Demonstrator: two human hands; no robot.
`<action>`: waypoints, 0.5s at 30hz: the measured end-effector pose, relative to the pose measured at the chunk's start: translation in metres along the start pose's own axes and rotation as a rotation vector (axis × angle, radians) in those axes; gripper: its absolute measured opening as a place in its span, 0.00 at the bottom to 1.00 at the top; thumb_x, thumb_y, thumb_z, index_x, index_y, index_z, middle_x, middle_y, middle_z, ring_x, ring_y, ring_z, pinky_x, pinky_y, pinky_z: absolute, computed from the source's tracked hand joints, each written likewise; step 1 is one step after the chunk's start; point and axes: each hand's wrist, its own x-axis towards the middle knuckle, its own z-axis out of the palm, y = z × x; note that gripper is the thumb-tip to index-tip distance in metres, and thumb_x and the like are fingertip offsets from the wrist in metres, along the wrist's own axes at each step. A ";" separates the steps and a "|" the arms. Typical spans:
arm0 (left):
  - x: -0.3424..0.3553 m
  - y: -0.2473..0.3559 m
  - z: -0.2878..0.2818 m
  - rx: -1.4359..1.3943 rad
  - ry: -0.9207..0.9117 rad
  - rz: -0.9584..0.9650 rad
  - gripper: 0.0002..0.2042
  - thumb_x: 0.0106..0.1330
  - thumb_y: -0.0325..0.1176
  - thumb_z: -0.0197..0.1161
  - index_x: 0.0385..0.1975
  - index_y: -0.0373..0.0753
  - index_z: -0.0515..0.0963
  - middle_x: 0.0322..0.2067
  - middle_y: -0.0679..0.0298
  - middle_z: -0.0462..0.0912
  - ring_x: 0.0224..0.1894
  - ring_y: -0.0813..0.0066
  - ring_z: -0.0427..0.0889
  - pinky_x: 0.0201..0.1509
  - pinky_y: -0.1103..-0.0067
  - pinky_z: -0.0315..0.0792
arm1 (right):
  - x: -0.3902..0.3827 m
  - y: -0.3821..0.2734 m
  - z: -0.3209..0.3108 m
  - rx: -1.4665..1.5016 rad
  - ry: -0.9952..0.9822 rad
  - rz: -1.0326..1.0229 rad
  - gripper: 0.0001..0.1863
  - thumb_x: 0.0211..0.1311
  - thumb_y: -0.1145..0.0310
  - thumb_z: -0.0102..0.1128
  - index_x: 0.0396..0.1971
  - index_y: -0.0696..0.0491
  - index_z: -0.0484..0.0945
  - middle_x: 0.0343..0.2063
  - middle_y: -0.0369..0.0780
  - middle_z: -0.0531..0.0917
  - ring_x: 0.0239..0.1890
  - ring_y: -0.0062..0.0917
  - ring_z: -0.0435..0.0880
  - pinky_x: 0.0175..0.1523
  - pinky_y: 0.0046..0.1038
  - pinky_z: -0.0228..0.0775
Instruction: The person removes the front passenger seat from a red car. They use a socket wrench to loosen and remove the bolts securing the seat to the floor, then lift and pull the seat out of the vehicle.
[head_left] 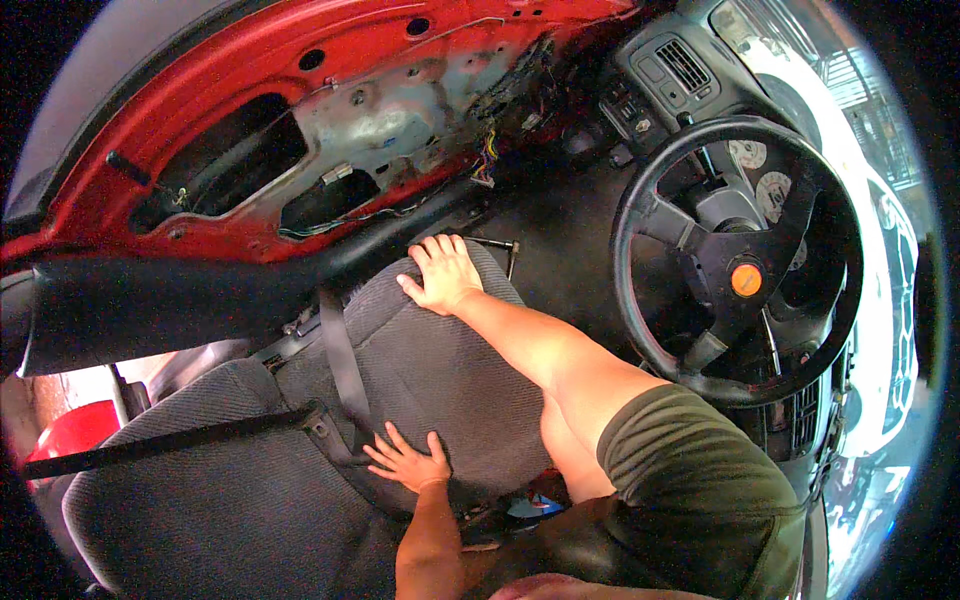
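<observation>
A dark grey ribbed-fabric car seat cushion (440, 380) lies under both of my hands. My right hand (445, 275) rests palm down on the cushion's far front corner, fingers outstretched and thumb apart. Nearer to me, my left hand (412, 462) is spread flat where the cushion meets the backrest (215, 500). Its fingertips are close to a grey seat belt (343, 360) that crosses the cushion. A black strap (180, 443) runs over the backrest to a metal tongue (319, 430) beside that belt. I see nothing held in either hand.
A black steering wheel (738, 260) with an orange centre stands to the right, before the dashboard (690, 75). The red door (240, 90) has its inner metal bare, with loose wires (487, 155) hanging. A thin metal bar (514, 260) sticks out past the cushion's front.
</observation>
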 end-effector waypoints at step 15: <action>0.009 0.006 0.004 -0.011 0.034 -0.007 0.44 0.67 0.67 0.55 0.79 0.48 0.57 0.78 0.48 0.53 0.82 0.39 0.41 0.79 0.38 0.33 | 0.138 0.028 -0.124 1.425 0.989 0.246 0.18 0.75 0.60 0.62 0.54 0.57 0.73 0.38 0.37 0.80 0.32 0.21 0.81 0.33 0.25 0.77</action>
